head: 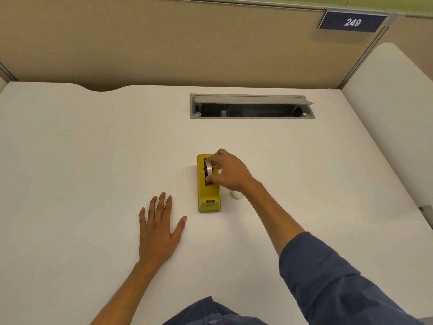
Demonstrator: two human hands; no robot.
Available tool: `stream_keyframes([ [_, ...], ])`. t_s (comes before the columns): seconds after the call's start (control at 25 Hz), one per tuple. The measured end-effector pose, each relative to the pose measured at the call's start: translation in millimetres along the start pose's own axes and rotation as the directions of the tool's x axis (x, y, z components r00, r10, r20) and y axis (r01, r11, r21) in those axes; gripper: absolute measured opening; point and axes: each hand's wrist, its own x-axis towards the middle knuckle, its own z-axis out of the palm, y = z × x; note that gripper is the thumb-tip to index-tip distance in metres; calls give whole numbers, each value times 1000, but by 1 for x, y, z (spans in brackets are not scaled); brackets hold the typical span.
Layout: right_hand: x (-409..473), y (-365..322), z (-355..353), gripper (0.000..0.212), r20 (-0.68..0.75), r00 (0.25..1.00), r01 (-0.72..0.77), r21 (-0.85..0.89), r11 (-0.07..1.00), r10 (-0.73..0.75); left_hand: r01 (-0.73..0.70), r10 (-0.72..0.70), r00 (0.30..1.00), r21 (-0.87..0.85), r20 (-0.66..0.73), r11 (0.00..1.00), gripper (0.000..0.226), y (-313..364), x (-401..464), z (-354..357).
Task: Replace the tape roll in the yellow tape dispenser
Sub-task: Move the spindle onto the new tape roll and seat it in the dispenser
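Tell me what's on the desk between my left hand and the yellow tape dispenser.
Nothing: the head view shows only bare white desk between the flat left hand and the yellow tape dispenser.

- Left hand (157, 227) low and left of frame centre, palm down, flat on the surface, fingers spread and pointing toward the top of the frame, thumb angled out to the right.
- Left forearm bare, running from the bottom edge up to the wrist.
- Right hand (228, 171) just right of frame centre, knuckles up, fingers curled, thumb and fingertips pinched around the tape roll (209, 169).
- Right forearm bare, stretched diagonally from lower right, wrist slightly bent.
- Dark blue sleeve (328, 277) pushed up to the elbow at lower right.
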Motion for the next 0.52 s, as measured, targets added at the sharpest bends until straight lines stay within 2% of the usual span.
stream_keyframes([
  [0.28, 2, 5, 0, 57, 8, 999, 34, 10, 999, -34, 7, -7, 1000, 10, -8, 1000, 81, -2, 0, 4],
  [0.4, 3, 6, 0, 58, 11, 999, 39, -2, 999, -39, -3, 3, 1000, -61, -13, 998, 85, 4, 2, 4],
  [0.52, 4, 7, 1, 59, 9, 999, 43, -11, 999, -43, -93, 98, 995, -172, 20, 981, 87, 31, 5, 10],
])
